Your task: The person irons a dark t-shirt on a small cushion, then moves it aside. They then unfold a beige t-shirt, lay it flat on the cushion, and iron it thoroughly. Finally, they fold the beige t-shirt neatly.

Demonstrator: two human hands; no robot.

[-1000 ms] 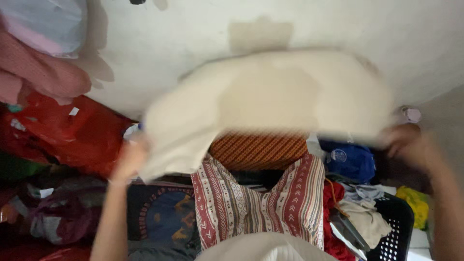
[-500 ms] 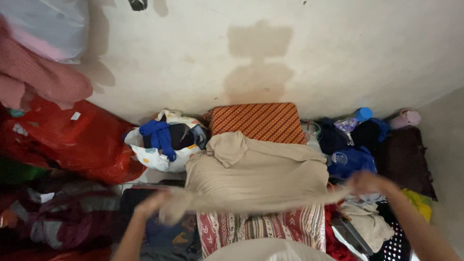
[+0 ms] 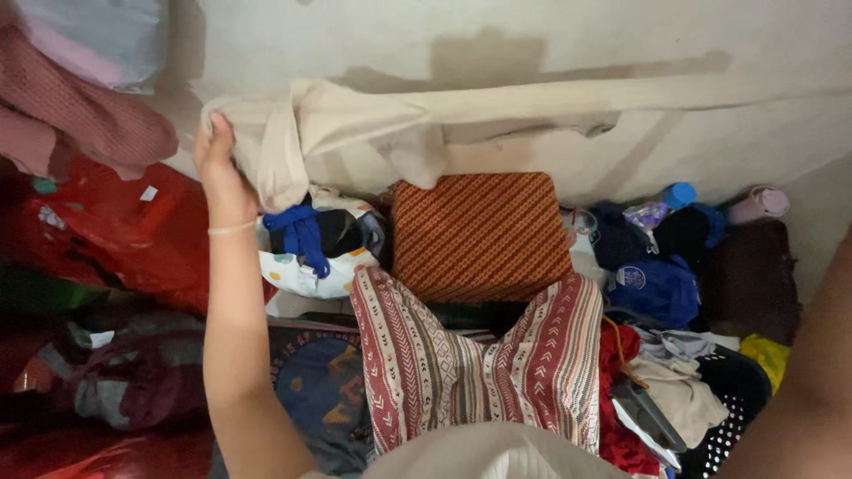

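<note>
My left hand (image 3: 218, 174) is raised at the upper left and grips one end of a cream cloth garment (image 3: 382, 124). The garment is stretched wide across the top of the view, in front of the pale stained wall (image 3: 532, 35), and runs off the right edge. My right forearm (image 3: 803, 390) rises along the right edge; the right hand itself is out of the picture. Below the cloth lie a folded orange patterned fabric (image 3: 479, 232) and a red-and-white striped patterned fabric (image 3: 479, 364) over my lap.
A white bag with blue and black clothes (image 3: 315, 244) sits left of the orange fabric. A red bag (image 3: 106, 231), pink cloth (image 3: 80, 124), a blue garment pile (image 3: 657, 284) and a black basket (image 3: 728, 399) crowd the sides.
The cream garment went from held low over the pile to lifted high and pulled out wide. My left hand rose to the upper left; the right hand moved out of view.
</note>
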